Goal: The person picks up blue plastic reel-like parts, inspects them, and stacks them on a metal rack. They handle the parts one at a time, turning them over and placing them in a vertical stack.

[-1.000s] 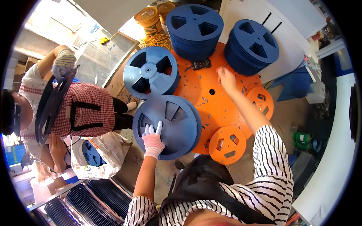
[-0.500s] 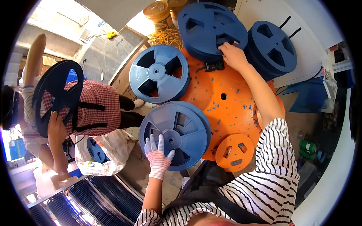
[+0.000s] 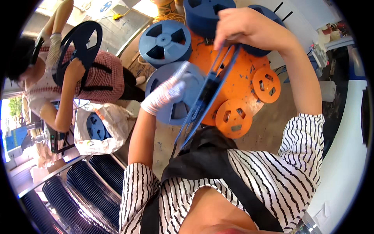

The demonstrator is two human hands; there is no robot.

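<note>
Right hand (image 3: 247, 28), bare, is clamped on the upper edge of a blue reel (image 3: 209, 93), held up nearly edge-on, tilted, over the near side of the orange table (image 3: 242, 89). Left hand (image 3: 165, 93), gloved and blurred: fingers extended, thumb apart, just left of that reel and over the lower reel (image 3: 194, 78); can't tell if it touches either. Two orange discs (image 3: 233, 119) sit at the table's right and near edges. Co-worker (image 3: 103, 74) at left holds a dark reel (image 3: 99, 38).

Orange tbl (image 3: 242, 72), blue-flecked, w/ dk-blue reel stacks (image 3: 206, 24) at far edge & lt-blue reels (image 3: 163, 40) on L side.
</note>
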